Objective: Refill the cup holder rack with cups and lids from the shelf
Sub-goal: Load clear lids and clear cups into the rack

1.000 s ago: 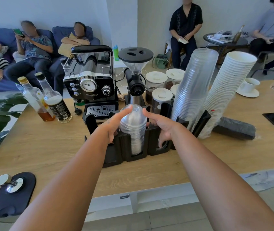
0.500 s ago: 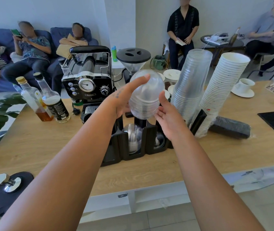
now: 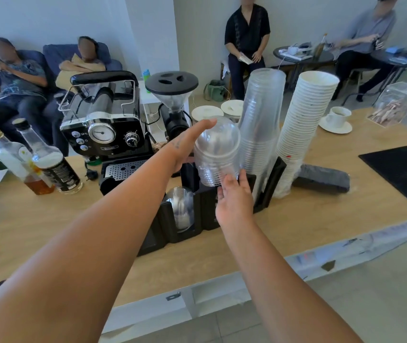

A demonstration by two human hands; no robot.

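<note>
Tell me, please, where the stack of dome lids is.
In head view centre, the stack of dome lids is held between left hand and right hand, above the black rack.

Head view, down onto counter

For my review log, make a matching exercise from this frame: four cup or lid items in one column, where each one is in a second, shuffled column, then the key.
Things
1. dome lid stack
2. clear cup stack
3. white paper cup stack
4. white mug

Places
A. on a saucer on the counter
B. leaning at the right end of the black rack
C. between the left hand and right hand, above the rack
D. in the rack, just left of the paper cups

Pairs: 1-C, 2-D, 3-B, 4-A
</note>
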